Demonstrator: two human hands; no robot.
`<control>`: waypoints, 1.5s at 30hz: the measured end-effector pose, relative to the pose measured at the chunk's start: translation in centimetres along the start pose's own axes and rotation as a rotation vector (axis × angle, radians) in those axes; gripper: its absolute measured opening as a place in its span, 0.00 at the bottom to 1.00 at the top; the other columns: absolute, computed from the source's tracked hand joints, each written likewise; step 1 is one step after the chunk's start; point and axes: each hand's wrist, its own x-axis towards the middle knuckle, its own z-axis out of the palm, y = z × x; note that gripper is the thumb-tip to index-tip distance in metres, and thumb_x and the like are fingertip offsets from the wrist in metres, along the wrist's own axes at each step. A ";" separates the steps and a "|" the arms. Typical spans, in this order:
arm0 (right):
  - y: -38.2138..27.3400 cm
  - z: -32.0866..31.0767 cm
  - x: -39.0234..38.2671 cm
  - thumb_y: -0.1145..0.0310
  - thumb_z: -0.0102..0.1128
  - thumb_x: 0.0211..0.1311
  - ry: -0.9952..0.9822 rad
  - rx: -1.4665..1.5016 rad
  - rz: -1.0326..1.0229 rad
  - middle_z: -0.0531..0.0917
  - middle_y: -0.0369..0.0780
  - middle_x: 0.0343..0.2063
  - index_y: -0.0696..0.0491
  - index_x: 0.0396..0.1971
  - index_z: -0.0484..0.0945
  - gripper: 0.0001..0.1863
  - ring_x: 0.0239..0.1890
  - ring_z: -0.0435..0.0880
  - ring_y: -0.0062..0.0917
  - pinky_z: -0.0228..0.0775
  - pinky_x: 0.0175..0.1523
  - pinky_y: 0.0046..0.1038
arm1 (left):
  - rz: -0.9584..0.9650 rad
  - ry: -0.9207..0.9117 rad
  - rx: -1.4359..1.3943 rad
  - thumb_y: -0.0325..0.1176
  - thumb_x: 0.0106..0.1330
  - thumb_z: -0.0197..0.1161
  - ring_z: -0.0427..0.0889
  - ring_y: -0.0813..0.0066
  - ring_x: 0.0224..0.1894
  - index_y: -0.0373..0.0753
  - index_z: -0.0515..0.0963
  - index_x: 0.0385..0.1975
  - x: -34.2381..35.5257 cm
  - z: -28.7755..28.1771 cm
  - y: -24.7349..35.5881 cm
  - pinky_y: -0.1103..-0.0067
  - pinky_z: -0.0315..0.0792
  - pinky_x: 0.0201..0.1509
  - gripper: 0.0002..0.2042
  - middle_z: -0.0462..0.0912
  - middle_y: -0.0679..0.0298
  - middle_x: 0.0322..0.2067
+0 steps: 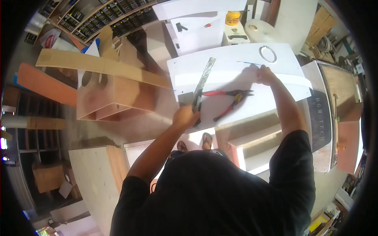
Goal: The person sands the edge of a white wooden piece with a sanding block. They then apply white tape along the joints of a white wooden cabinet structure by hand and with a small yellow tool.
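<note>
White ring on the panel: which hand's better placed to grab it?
Right, probably. The right hand is just below the white ring in the picture; the left hand is farther off and grips a silvery strip. Whether the right also holds the thin blue rod is unclear.

Has the panel (232, 55) ahead at twelve o'clock; on it, a ring (261, 54) at one, right hand (265, 75) by a thin rod (251, 63) at two, pliers (214, 93) near centre, second pair (237, 99) towards six, left hand (186, 117) with strip (205, 74) towards nine. Beyond twelve, has a jar (233, 18) atop a case (236, 30).
</note>
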 end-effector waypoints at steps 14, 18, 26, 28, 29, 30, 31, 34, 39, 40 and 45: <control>5.2 2.8 5.2 0.61 0.78 0.25 -0.228 -0.039 -0.220 0.82 0.39 0.48 0.45 0.45 0.82 0.35 0.54 0.75 0.39 0.71 0.53 0.41 | 0.363 0.290 0.070 0.53 0.58 0.64 0.72 0.48 0.52 0.42 0.71 0.57 2.5 0.4 1.5 0.58 0.67 0.56 0.30 0.74 0.52 0.47; -2.3 -1.2 3.0 0.66 0.81 0.28 -0.138 -0.038 -0.145 0.83 0.41 0.45 0.46 0.48 0.82 0.36 0.51 0.80 0.42 0.72 0.55 0.41 | 0.294 0.342 0.079 0.48 0.55 0.67 0.68 0.49 0.57 0.42 0.72 0.58 1.6 0.5 -0.2 0.58 0.66 0.58 0.30 0.71 0.53 0.53; 2.9 -5.7 1.0 0.60 0.66 0.42 -0.061 -0.164 -0.124 0.86 0.45 0.36 0.51 0.34 0.87 0.17 0.42 0.83 0.44 0.74 0.46 0.43 | 0.359 0.311 0.250 0.44 0.61 0.62 0.66 0.50 0.62 0.46 0.70 0.64 1.7 1.5 1.5 0.61 0.62 0.65 0.29 0.65 0.56 0.65; 4.0 -8.4 0.2 0.58 0.68 0.41 -0.046 -0.190 -0.077 0.86 0.45 0.35 0.52 0.34 0.87 0.18 0.41 0.84 0.43 0.75 0.45 0.42 | 0.315 0.271 0.234 0.43 0.61 0.63 0.64 0.50 0.64 0.44 0.70 0.64 1.6 1.3 1.7 0.61 0.61 0.66 0.29 0.64 0.56 0.66; 5.1 -9.5 -0.3 0.57 0.69 0.41 -0.030 -0.195 -0.053 0.86 0.45 0.35 0.53 0.34 0.87 0.20 0.41 0.84 0.43 0.75 0.45 0.41 | 0.338 0.301 0.247 0.43 0.62 0.62 0.65 0.51 0.63 0.44 0.70 0.64 1.6 1.4 1.6 0.61 0.61 0.65 0.29 0.65 0.57 0.66; 7.5 -10.4 -0.6 0.56 0.70 0.40 -0.018 -0.203 -0.026 0.86 0.46 0.35 0.54 0.34 0.87 0.21 0.40 0.84 0.42 0.75 0.45 0.40 | 0.376 0.326 0.255 0.43 0.62 0.61 0.67 0.52 0.61 0.44 0.71 0.63 1.9 1.9 1.7 0.62 0.62 0.64 0.28 0.66 0.57 0.65; 8.5 -11.4 -0.9 0.56 0.70 0.40 -0.007 -0.213 -0.016 0.86 0.46 0.34 0.55 0.33 0.87 0.22 0.39 0.84 0.42 0.75 0.46 0.39 | 0.397 0.356 0.264 0.43 0.62 0.60 0.68 0.53 0.59 0.44 0.71 0.63 1.9 2.0 1.6 0.62 0.62 0.64 0.28 0.67 0.58 0.65; 11.2 -15.1 -3.8 0.57 0.71 0.38 0.029 -0.238 0.006 0.86 0.48 0.31 0.56 0.32 0.87 0.21 0.36 0.84 0.43 0.75 0.43 0.38 | 0.424 0.405 0.257 0.43 0.62 0.60 0.69 0.53 0.58 0.43 0.71 0.62 1.7 2.1 1.0 0.62 0.62 0.63 0.27 0.68 0.58 0.64; 18.1 -21.3 -10.9 0.54 0.71 0.41 0.146 -0.107 0.017 0.85 0.50 0.35 0.57 0.39 0.85 0.26 0.41 0.84 0.42 0.74 0.48 0.41 | 0.384 0.331 0.225 0.43 0.61 0.62 0.65 0.51 0.63 0.43 0.70 0.64 1.5 1.6 1.5 0.61 0.61 0.66 0.29 0.66 0.57 0.65; 19.5 -22.5 -12.7 0.54 0.70 0.43 0.234 -0.099 0.025 0.85 0.49 0.34 0.56 0.40 0.84 0.26 0.41 0.84 0.42 0.74 0.47 0.41 | 0.372 0.310 0.211 0.43 0.61 0.63 0.63 0.50 0.65 0.43 0.69 0.64 1.5 1.6 1.7 0.60 0.60 0.67 0.30 0.65 0.57 0.66; 23.5 -29.3 -21.8 0.58 0.69 0.51 0.596 0.347 0.030 0.84 0.39 0.28 0.56 0.31 0.82 0.17 0.32 0.81 0.30 0.70 0.40 0.31 | 0.467 0.432 0.206 0.44 0.62 0.61 0.68 0.47 0.60 0.41 0.68 0.65 2.2 2.2 0.7 0.60 0.62 0.63 0.30 0.67 0.51 0.63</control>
